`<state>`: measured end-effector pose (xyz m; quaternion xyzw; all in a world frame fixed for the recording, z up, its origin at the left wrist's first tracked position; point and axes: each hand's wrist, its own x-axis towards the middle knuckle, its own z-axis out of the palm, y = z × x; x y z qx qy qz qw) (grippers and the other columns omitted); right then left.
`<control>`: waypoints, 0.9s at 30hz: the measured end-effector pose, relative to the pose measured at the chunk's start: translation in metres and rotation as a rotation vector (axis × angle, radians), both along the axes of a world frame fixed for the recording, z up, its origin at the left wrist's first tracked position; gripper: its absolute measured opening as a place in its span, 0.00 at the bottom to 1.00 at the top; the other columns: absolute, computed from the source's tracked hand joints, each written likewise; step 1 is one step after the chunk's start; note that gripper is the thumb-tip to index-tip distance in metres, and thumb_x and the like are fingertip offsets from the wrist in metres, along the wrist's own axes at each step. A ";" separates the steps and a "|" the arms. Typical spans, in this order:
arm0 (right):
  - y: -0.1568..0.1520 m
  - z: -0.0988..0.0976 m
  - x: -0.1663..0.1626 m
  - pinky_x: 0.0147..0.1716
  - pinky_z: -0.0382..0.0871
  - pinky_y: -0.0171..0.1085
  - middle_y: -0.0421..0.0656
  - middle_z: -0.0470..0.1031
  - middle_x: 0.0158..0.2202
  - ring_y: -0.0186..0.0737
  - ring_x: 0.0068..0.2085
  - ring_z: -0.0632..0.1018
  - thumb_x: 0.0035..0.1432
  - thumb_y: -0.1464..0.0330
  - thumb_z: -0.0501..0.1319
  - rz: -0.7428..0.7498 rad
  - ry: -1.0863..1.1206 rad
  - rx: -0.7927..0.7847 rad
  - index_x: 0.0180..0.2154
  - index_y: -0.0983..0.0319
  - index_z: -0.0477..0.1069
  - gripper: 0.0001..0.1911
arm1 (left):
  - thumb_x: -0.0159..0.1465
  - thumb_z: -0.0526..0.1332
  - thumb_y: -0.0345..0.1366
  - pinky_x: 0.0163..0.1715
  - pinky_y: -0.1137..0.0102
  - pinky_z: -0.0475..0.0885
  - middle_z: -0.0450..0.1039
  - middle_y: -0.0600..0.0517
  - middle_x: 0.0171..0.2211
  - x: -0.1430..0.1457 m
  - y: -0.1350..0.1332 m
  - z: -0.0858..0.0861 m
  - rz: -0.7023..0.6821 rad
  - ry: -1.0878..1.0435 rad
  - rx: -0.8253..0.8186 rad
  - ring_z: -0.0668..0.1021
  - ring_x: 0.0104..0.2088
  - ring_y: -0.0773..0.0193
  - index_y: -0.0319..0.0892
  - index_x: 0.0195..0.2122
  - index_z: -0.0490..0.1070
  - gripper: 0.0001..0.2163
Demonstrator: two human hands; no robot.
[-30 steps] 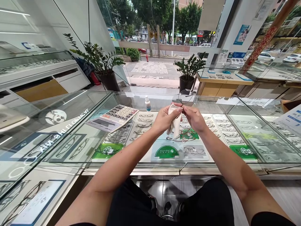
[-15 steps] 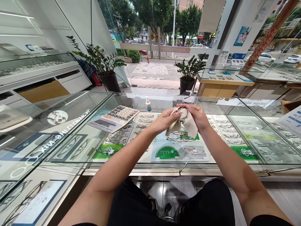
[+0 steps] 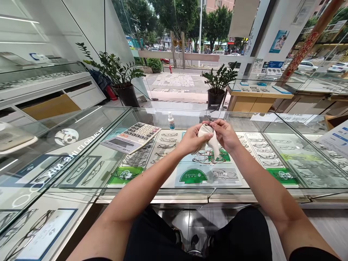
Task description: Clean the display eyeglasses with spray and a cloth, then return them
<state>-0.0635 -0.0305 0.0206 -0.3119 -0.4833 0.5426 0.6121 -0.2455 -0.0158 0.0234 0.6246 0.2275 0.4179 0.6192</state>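
Above the glass counter (image 3: 152, 119), both hands are together on a pair of eyeglasses (image 3: 213, 113) and a cream cleaning cloth (image 3: 204, 132). My left hand (image 3: 191, 139) is closed on the cloth, its thumb pressing the folds over one side of the glasses. My right hand (image 3: 227, 135) pinches the glasses near their middle, close to the cloth's edge. One round, thin-rimmed lens sticks up beyond my fingers; the cloth and fingers hide most of the other. A loose end of cloth hangs between the hands.
A small white bottle (image 3: 171, 121) stands on the glass, left of my hands. Farther left lies a calculator (image 3: 130, 137). Rows of spectacle frames (image 3: 224, 174) show beneath the glass. Potted plants (image 3: 216, 96) stand beyond the counter, and a paper sheet (image 3: 337, 139) is at the right.
My left hand has brought the cloth over the near lens and bunched it. The right fingers have shifted slightly left, and the glasses have turned a little, their far lens moving left.
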 end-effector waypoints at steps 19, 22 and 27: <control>-0.002 0.004 0.005 0.61 0.79 0.47 0.44 0.87 0.51 0.48 0.56 0.84 0.50 0.47 0.85 -0.051 -0.026 0.084 0.38 0.54 0.82 0.25 | 0.61 0.72 0.74 0.38 0.68 0.74 0.82 0.50 0.32 -0.007 0.023 -0.003 0.179 -0.023 0.055 0.79 0.34 0.61 0.39 0.37 0.83 0.35; -0.002 0.005 0.008 0.66 0.74 0.48 0.45 0.84 0.55 0.50 0.62 0.80 0.51 0.47 0.85 -0.028 -0.124 0.137 0.33 0.55 0.81 0.24 | 0.60 0.74 0.71 0.36 0.68 0.74 0.81 0.50 0.30 -0.011 0.029 0.000 0.220 -0.048 0.024 0.79 0.32 0.61 0.40 0.34 0.80 0.33; -0.001 0.003 0.008 0.60 0.72 0.48 0.46 0.78 0.54 0.49 0.58 0.77 0.51 0.46 0.84 0.005 -0.272 0.155 0.30 0.57 0.80 0.26 | 0.58 0.75 0.72 0.34 0.68 0.75 0.80 0.50 0.27 -0.014 0.031 0.006 0.228 -0.087 -0.012 0.80 0.30 0.61 0.40 0.33 0.80 0.34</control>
